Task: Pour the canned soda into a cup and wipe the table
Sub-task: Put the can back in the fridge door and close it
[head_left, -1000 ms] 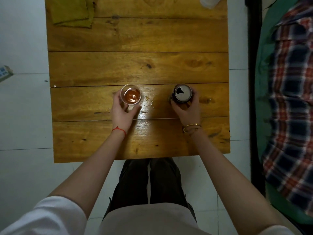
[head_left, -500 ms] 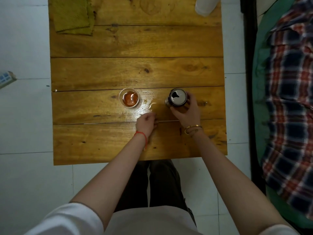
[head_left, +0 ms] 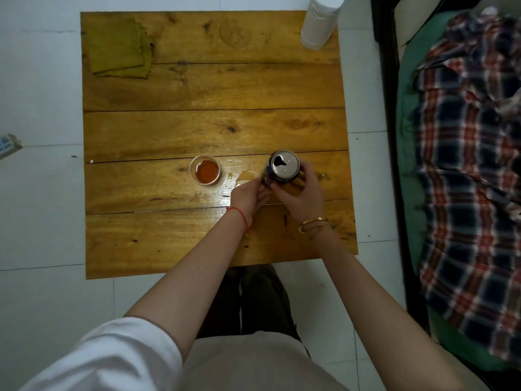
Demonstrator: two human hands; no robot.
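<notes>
Your right hand (head_left: 300, 193) grips the opened can (head_left: 283, 167) upright near the tabletop's (head_left: 214, 88) right edge; your left hand (head_left: 248, 196) touches its base, fingers relaxed. The filled cup (head_left: 205, 171) stands beside a spill (head_left: 242, 179).

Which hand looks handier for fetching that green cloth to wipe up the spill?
Probably the left hand. The cloth lies at the table's far left corner, on that hand's side, and the left only touches the can. The right hand grips the can and would have to cross over.
</notes>
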